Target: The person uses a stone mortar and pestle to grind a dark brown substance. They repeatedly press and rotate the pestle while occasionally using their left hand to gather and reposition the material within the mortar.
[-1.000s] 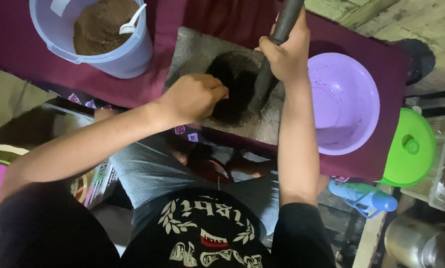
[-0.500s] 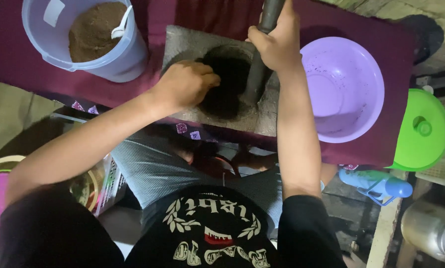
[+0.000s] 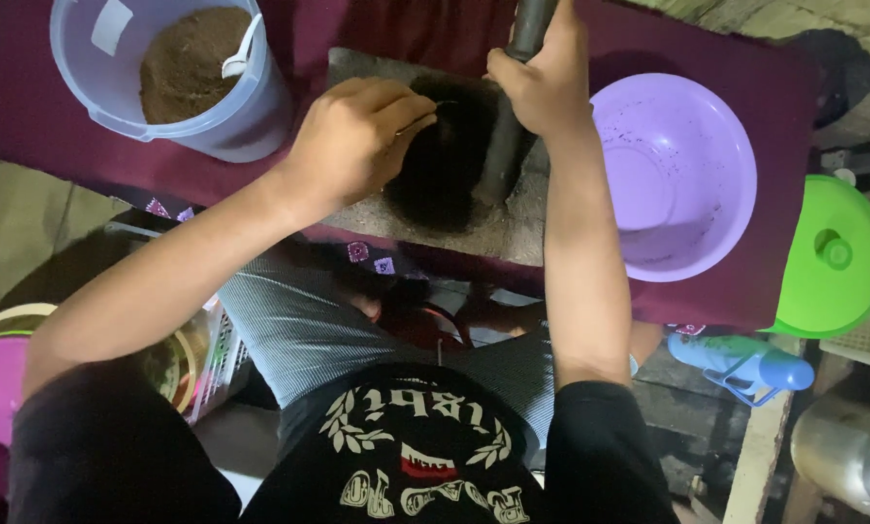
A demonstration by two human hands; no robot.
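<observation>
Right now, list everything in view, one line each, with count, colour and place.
Grey stone mortar block: one, grey, centre, on the maroon cloth.
Dark pestle rod: one, standing in the mortar's hollow.
Pale plastic bucket of brown powder: one, top left, white scoop inside.
Lilac plastic bowl: one, right of the mortar.
Green round lid: one, far right.
Blue plastic bottle: one, lower right.
Left hand: at the hollow.
Right hand: grips the pestle.
</observation>
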